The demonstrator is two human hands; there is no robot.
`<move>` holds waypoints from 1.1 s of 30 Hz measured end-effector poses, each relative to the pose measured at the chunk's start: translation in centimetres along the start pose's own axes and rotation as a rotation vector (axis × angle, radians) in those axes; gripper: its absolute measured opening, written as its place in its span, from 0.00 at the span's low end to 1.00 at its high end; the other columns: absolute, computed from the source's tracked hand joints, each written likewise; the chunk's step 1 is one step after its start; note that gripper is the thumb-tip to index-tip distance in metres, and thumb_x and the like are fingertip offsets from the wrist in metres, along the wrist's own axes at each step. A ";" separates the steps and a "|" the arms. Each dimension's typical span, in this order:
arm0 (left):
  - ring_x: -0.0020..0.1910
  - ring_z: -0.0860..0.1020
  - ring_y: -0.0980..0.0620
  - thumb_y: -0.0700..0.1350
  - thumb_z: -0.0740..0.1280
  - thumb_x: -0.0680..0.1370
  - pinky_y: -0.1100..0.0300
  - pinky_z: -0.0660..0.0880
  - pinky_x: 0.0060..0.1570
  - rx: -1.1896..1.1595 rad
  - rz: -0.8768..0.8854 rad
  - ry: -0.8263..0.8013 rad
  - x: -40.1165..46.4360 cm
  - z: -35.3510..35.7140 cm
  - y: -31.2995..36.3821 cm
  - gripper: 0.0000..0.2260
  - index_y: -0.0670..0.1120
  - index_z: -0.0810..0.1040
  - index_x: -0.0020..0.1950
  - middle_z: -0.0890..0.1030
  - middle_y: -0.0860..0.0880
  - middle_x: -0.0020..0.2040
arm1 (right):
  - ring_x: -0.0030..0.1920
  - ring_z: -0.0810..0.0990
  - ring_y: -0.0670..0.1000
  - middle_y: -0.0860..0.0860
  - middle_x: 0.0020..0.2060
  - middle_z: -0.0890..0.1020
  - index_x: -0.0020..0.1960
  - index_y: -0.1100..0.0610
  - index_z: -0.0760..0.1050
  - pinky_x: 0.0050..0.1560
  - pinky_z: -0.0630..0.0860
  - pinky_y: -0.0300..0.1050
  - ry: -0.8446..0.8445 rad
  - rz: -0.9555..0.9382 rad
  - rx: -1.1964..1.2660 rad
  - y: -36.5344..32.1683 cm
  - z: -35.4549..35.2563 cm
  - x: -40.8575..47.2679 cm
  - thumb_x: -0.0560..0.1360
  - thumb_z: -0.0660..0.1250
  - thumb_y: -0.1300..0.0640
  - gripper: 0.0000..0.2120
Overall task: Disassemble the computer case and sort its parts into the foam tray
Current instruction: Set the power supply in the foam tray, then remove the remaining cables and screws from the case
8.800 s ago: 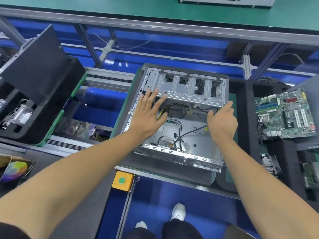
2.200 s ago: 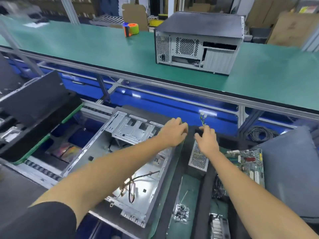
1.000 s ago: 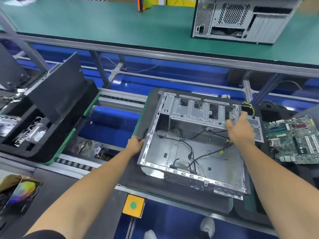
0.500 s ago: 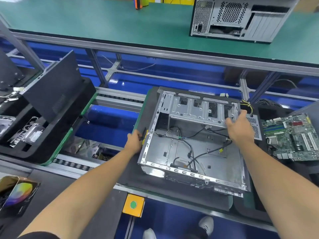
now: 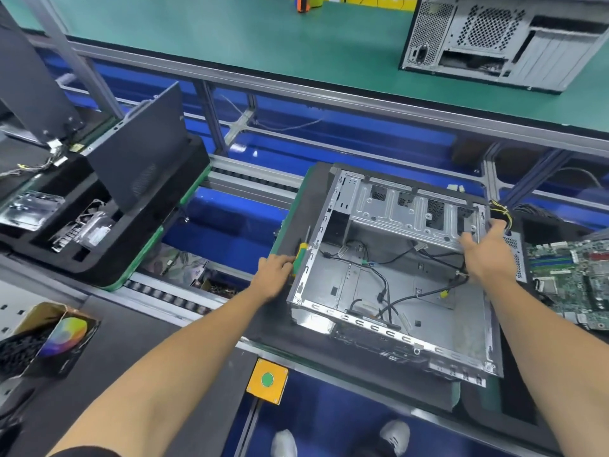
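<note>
The open metal computer case point(image 5: 412, 291) lies on its side on the black foam tray point(image 5: 313, 199), loose cables inside it. My left hand point(image 5: 275, 273) is at the case's left wall and grips a green-and-yellow-handled screwdriver point(image 5: 300, 255) whose shaft points away from me. My right hand point(image 5: 487, 255) holds the case's far right edge, thumb on the drive cage point(image 5: 412, 209). A perforated power supply point(image 5: 514, 255) with yellow wires sits just right of the case, partly hidden by that hand. A green motherboard point(image 5: 573, 278) lies further right.
A second foam tray point(image 5: 131, 258) with metal parts and a leaning black side panel point(image 5: 141, 156) stands at the left. A closed case point(image 5: 501, 37) sits on the green bench behind. A yellow button box point(image 5: 267, 379) and a cardboard box point(image 5: 49, 334) are near me.
Both hands came back from the power supply in the tray to the case. In the last half second my left hand closed round the screwdriver; the case barely moved.
</note>
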State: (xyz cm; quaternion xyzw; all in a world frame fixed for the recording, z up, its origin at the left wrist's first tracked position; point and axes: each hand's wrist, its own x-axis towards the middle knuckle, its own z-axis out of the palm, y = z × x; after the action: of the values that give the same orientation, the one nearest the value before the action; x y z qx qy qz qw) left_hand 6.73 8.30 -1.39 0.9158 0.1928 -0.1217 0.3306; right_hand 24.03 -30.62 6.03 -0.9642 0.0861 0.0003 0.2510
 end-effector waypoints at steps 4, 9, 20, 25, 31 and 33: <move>0.66 0.74 0.36 0.43 0.60 0.84 0.42 0.72 0.64 0.012 -0.173 0.010 1.0 -0.1 2.1 0.14 0.38 0.78 0.65 0.77 0.38 0.64 | 0.41 0.80 0.62 0.59 0.45 0.79 0.71 0.49 0.56 0.46 0.79 0.62 0.007 0.007 -0.017 0.1 0.1 0.1 0.80 0.59 0.46 0.23; 0.58 0.79 0.36 0.43 0.62 0.83 0.44 0.77 0.53 0.064 -0.236 0.051 1.2 -0.8 3.5 0.13 0.33 0.74 0.61 0.77 0.38 0.59 | 0.39 0.79 0.60 0.58 0.44 0.79 0.71 0.50 0.56 0.44 0.79 0.60 0.020 0.001 -0.010 0.1 0.2 0.2 0.80 0.60 0.46 0.23; 0.53 0.77 0.56 0.46 0.69 0.81 0.59 0.78 0.52 -0.651 0.391 0.592 3.6 -10.6 13.9 0.15 0.47 0.68 0.63 0.74 0.44 0.60 | 0.40 0.74 0.56 0.60 0.57 0.75 0.73 0.58 0.62 0.42 0.65 0.50 0.049 -0.040 0.008 -0.2 -0.7 -0.2 0.81 0.62 0.48 0.25; 0.52 0.82 0.42 0.50 0.62 0.86 0.48 0.82 0.47 -0.799 0.700 0.324 3.1 -9.4 23.8 0.09 0.61 0.67 0.64 0.81 0.43 0.53 | 0.67 0.72 0.62 0.61 0.75 0.63 0.75 0.64 0.64 0.63 0.72 0.55 0.018 -0.157 -0.057 -0.4 -1.0 0.1 0.80 0.65 0.51 0.29; 0.47 0.81 0.43 0.42 0.57 0.87 0.55 0.79 0.50 -0.848 0.628 0.153 4.7 -3.1 30.6 0.14 0.43 0.64 0.73 0.80 0.36 0.47 | 0.79 0.59 0.57 0.56 0.78 0.61 0.77 0.56 0.65 0.72 0.65 0.60 -0.032 -0.303 -0.163 0.0 -1.1 0.4 0.80 0.64 0.48 0.29; 0.45 0.82 0.47 0.43 0.57 0.88 0.52 0.79 0.47 -0.861 0.589 0.174 5.6 -1.5 31.3 0.14 0.43 0.63 0.73 0.81 0.38 0.46 | 0.79 0.57 0.56 0.55 0.80 0.60 0.78 0.56 0.64 0.75 0.63 0.59 -0.067 -0.303 -0.123 0.3 -0.9 0.9 0.80 0.65 0.48 0.29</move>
State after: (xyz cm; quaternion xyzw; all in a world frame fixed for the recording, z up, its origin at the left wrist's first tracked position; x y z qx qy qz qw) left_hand 25.52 -11.34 15.27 0.7192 -0.0135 0.1431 0.6798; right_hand 24.83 -31.49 6.62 -0.9791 -0.0687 0.0000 0.1914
